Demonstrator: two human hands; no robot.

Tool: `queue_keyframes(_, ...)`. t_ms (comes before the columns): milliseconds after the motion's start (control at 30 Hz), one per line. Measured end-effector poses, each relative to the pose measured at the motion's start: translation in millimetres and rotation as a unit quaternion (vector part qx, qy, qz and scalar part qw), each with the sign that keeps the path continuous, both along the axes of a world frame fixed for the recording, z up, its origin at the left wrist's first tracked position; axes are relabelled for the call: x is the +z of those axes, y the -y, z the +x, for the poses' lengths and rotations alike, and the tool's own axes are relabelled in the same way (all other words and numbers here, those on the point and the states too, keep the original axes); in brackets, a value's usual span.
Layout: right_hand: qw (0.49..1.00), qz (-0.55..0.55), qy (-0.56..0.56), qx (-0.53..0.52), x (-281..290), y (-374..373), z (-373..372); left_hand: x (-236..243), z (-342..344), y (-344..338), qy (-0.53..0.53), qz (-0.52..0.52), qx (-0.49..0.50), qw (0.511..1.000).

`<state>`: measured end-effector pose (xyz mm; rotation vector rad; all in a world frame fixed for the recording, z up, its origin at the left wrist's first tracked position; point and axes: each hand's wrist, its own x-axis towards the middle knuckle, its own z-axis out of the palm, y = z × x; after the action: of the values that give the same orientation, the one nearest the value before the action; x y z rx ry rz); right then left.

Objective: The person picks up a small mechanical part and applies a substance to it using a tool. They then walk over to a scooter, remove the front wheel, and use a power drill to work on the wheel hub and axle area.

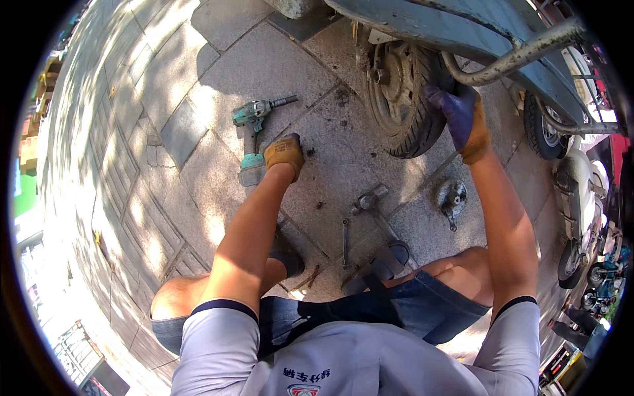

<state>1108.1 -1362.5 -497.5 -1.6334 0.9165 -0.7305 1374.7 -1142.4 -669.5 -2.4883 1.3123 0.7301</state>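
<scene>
My right hand [467,125], in a purple and orange glove, grips the right side of the tyre of a small scooter wheel [396,99]. The wheel stands upright with its dusty metal hub showing, below a blue-grey frame [462,36]. My left hand [284,157], gloved in orange, is closed low over the paving. Anything in its fingers is hidden. Just left of it lies a teal and grey cordless impact wrench [249,135] with a long socket. A small dark piece [310,152], perhaps a nut, rests beside that hand.
Between my feet and the wheel lie a hammer [371,199] and a spanner [345,243]. A round metal brake plate [452,199] is on the slabs to the right. A curved metal bar [522,56] overhangs the wheel. Parked scooters [574,191] line the right side.
</scene>
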Motion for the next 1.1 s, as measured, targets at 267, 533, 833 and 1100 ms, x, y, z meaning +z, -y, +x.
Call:
queue_keyframes(267,0.996,-0.013,-0.072,0.045,11.4,-6.4,-7.3,-22.2,15.0,-9.8,-0.002,-0.016,-0.003,1.000)
queue_keyframes(533,0.998,0.011,-0.051,0.028,11.2,-3.4,-9.9,-12.7,32.0,2.0,-0.052,-0.008,0.035,0.998)
queue_keyframes(833,0.997,0.057,-0.047,0.015,11.4,-3.2,-18.5,-20.4,-17.2,4.7,-0.006,0.042,-0.099,0.994)
queue_keyframes(1100,0.995,0.033,-0.093,-0.020,21.1,-15.1,-5.1,2.1,-20.2,32.3,-0.002,0.066,-0.118,0.991)
